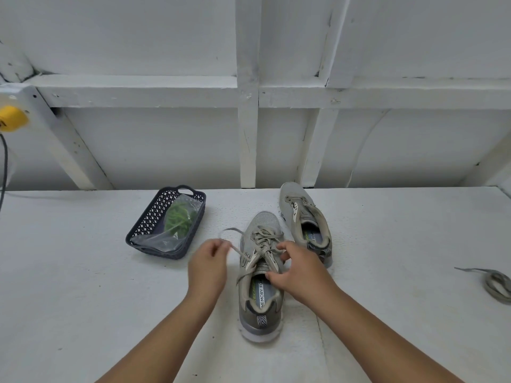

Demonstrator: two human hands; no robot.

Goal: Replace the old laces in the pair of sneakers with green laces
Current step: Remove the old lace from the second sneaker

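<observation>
Two grey sneakers stand on the white table. The near sneaker (261, 275) points away from me and still carries its old beige lace (262, 241). My left hand (208, 265) pinches a loose end of that lace, drawn out to the left of the shoe. My right hand (300, 268) grips the shoe's tongue and upper lacing from the right. The far sneaker (304, 219) lies behind it to the right, with no lace through most of its eyelets. Green laces (179, 217) sit in a clear plastic bag inside a dark basket (143, 225).
A removed grey lace (495, 283) lies coiled at the table's right edge. A white panelled wall rises behind the table. At far left hangs a yellow object (11, 118) with a black cable (4, 172).
</observation>
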